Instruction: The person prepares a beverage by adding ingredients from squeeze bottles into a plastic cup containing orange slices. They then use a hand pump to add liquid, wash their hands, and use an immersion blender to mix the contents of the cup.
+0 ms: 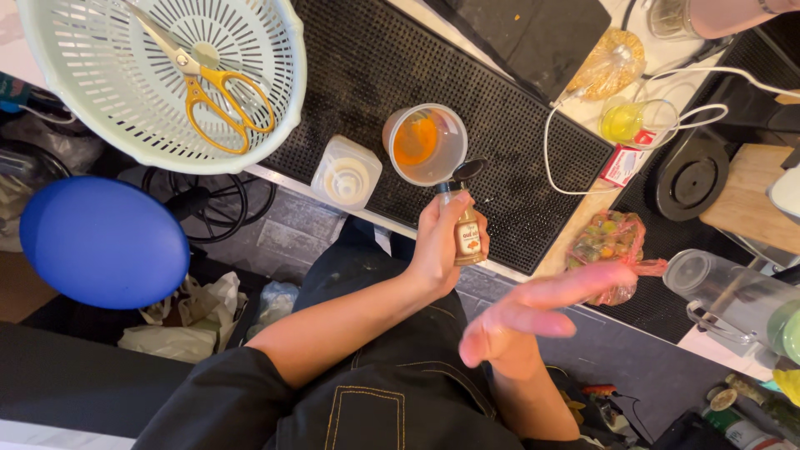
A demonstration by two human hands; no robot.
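Holding a small spice bottle (467,234) in your left hand (437,246), you have your fingers wrapped round its body, with its dark flip cap (464,172) swung open at the top. The bottle stands roughly upright over the near edge of the black rubber mat (500,142), just beside a clear plastic cup (425,143) that has an orange smear inside. Your right hand (533,312) is empty, its fingers spread wide and blurred, hanging in the air near the bottle but not touching it, with the fingertips toward a bag of mixed coloured pieces (612,243).

To the left of the cup a white squeeze bottle (346,173) stands at the mat's edge. Further left a pale plastic colander (158,75) holds yellow-handled scissors (212,92), and a blue round stool seat (104,242) sits below it. Beyond the cup, on the far side of the mat, you can see a glass with yellow liquid (625,122), a tied bag of yellowish contents (612,62), and a white cable (567,117) looping between them. A clear pitcher (733,292) lies at the right edge.
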